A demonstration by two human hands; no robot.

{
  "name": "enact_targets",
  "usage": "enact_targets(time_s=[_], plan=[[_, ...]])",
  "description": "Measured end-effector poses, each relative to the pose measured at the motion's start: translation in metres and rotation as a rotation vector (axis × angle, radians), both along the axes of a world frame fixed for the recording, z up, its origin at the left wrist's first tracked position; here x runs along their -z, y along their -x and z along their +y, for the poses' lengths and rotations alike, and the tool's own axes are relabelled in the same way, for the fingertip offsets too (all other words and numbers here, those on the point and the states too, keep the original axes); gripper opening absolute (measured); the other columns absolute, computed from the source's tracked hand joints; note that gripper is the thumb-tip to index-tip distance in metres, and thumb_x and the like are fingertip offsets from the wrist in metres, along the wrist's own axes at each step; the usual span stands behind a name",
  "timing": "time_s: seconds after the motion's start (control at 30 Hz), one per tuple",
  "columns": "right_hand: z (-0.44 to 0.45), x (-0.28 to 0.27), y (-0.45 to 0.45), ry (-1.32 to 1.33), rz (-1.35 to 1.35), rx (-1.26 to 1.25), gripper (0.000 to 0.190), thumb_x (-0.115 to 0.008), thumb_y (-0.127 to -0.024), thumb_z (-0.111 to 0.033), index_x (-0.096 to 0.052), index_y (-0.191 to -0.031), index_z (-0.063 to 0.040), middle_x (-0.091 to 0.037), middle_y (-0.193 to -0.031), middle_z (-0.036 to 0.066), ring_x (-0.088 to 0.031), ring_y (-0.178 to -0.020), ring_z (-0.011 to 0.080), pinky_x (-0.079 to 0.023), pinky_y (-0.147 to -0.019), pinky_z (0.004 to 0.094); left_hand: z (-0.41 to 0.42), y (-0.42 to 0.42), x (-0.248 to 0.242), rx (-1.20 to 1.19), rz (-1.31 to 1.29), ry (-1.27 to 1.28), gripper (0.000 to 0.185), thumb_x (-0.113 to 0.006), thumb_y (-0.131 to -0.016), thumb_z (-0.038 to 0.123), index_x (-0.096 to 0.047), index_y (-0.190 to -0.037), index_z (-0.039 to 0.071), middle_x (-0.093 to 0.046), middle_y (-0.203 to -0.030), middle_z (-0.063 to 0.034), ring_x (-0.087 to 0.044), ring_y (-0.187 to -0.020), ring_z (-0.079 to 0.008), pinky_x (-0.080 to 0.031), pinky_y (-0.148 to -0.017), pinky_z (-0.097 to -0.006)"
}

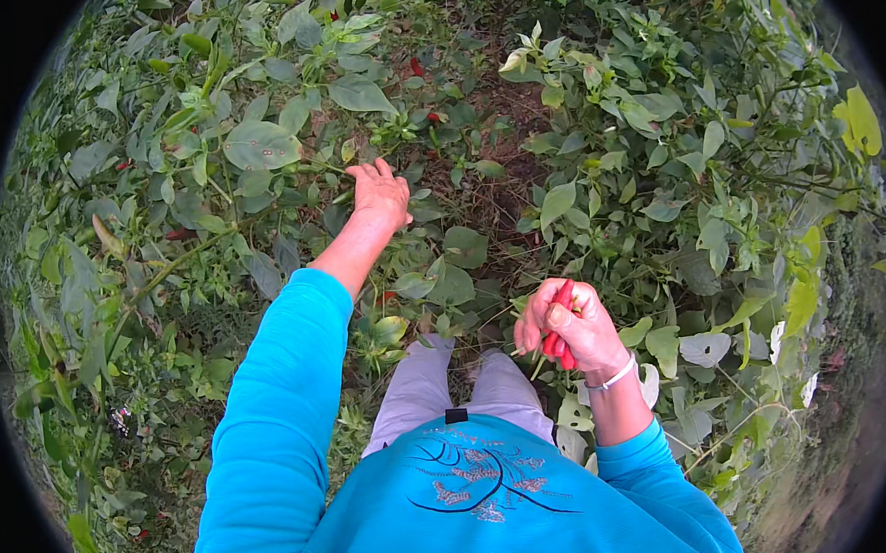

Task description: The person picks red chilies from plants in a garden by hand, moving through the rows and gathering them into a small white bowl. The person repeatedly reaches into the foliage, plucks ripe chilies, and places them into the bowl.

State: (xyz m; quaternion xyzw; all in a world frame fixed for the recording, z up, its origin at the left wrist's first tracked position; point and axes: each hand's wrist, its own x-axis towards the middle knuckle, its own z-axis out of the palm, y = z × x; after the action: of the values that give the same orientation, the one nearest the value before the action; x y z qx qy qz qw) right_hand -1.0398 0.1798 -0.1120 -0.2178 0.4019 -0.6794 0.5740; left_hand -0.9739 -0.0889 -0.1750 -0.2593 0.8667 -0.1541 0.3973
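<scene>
My right hand [566, 326], with a pale bangle at the wrist, is closed around several red chili peppers [552, 343] near my waist. Their red bodies and some thin green stems stick out between the fingers. My left hand [381, 195] reaches forward among the leaves of a chili plant [362, 93], back of the hand up, fingers partly spread. Whether its fingertips touch a stem I cannot tell. A green pepper [343, 197] hangs just left of that hand. Ahead of it, red peppers [417, 67] [433, 117] show among the foliage.
Dense pepper plants [652, 115] grow on both sides, with brown soil and dry stalks [508, 153] between them. A thick slanting stem [165, 272] crosses the left side. Large leaves with holes [706, 349] lie right of my right hand. Another red pepper [180, 234] hangs at the left.
</scene>
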Motion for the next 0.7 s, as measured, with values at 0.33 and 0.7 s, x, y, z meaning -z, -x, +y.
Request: enact_targets(time_s=[0.33,0.7], plan=[[-0.18,0.072,0.08,-0.296,-0.056,0.267,0.013,-0.055,-0.08,-0.016,-0.054,-0.081,-0.003,-0.055,-0.069,0.005,-0.054,-0.053,0.0122,-0.038,-0.034,0.0213,-0.015,-0.056,-0.001,0.059,0.237,-0.005,0.046,-0.054,-0.078,0.039,-0.05,-0.109,0.005,-0.027,-0.135,-0.0115,-0.045,-0.102,-0.0297,-0.03,-0.085,-0.0446],[-0.302,0.175,0.087,-0.747,-0.231,0.231,0.027,-0.052,-0.083,-0.025,-0.046,-0.062,-0.01,-0.045,-0.052,-0.001,-0.04,-0.039,0.0112,-0.031,-0.032,0.0231,-0.028,-0.067,0.002,-0.114,0.386,-0.137,0.038,-0.055,-0.078,0.032,-0.053,-0.103,0.003,-0.028,-0.136,-0.0066,-0.049,-0.096,-0.0283,-0.033,-0.083,-0.0408]])
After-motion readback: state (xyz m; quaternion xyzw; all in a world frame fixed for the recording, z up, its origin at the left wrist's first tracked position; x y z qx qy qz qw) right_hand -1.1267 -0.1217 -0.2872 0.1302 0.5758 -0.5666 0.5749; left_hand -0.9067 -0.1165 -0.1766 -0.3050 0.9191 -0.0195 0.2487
